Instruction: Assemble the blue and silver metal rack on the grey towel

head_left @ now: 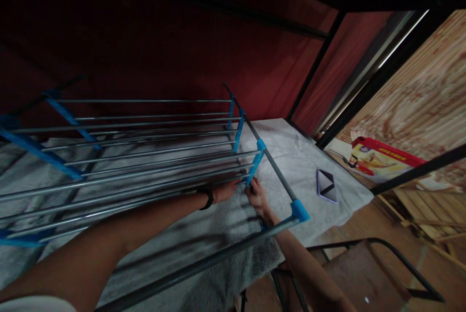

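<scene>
A shoe-rack-like frame of grey metal tubes (163, 159) and blue plastic brackets (256, 165) lies across a grey cloth. My left hand (224, 191), wearing a black wristband (208, 198), reaches under the upper tubes and closes on the right end of a low metal tube, close to a bracket; its fingertips are partly hidden. Just right of it, my right hand (257, 196) is closed with curled fingers at the lower end of that same blue bracket. A blue corner joint (300, 210) joins the outer tubes nearer me.
The cloth (291, 156) covers the surface under the rack. A phone (326, 185) lies on it at right. Beyond are a red and yellow box (386, 157) and wooden slats (429, 212). A chair (364, 273) stands at lower right. Dark metal bars (318, 64) frame the space before a red wall.
</scene>
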{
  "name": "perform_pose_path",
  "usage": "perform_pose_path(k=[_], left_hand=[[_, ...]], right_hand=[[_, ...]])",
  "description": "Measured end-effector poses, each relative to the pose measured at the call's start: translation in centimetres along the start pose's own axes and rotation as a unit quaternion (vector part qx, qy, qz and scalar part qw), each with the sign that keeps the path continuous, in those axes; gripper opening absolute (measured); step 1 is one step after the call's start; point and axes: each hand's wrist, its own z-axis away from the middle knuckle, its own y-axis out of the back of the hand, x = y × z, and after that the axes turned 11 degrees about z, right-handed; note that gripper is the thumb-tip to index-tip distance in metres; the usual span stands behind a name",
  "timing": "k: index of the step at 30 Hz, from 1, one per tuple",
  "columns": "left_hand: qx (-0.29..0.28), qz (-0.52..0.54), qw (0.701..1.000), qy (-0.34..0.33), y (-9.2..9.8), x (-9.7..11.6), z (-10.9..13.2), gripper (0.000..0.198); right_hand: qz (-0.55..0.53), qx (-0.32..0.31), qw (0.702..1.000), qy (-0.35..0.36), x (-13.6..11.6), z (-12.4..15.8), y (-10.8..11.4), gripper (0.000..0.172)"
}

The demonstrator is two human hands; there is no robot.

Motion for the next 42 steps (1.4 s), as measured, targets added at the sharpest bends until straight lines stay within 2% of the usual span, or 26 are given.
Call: perform_pose_path(k=[3, 7, 15, 21, 28, 42], left_hand=[[0.006, 0.000, 1.000, 0.001, 0.1, 0.9, 0.4, 0.042], [-0.012, 0.018, 0.999, -0.029, 0.2, 1.4, 0.3, 0.040], [-0.005, 0.027, 1.000, -0.009, -0.5, -0.3, -0.5, 0.042], [-0.003, 0.025, 1.000, 0.000, -0.6, -0.4, -0.5, 0.040], [0.009, 0.035, 0.997, -0.068, -0.8, -0.5, -0.6, 0.043], [-0.002, 0.053, 0.996, -0.066, -1.0, -1.1, -1.1, 0.045]], right_hand=[[-0.004, 0.005, 1.000, 0.000, 0.2, 0.0, -0.2, 0.042], [-0.008, 0.012, 1.000, -0.002, 0.4, 0.0, -0.3, 0.042], [0.003, -0.007, 1.000, -0.008, -0.1, 0.0, 0.1, 0.040], [0.002, -0.005, 1.000, -0.006, -0.2, 0.0, 0.2, 0.042], [-0.001, 0.003, 1.000, -0.004, -0.1, 0.0, 0.1, 0.042], [0.016, 0.021, 1.000, 0.010, 0.2, 0.2, -0.2, 0.042]])
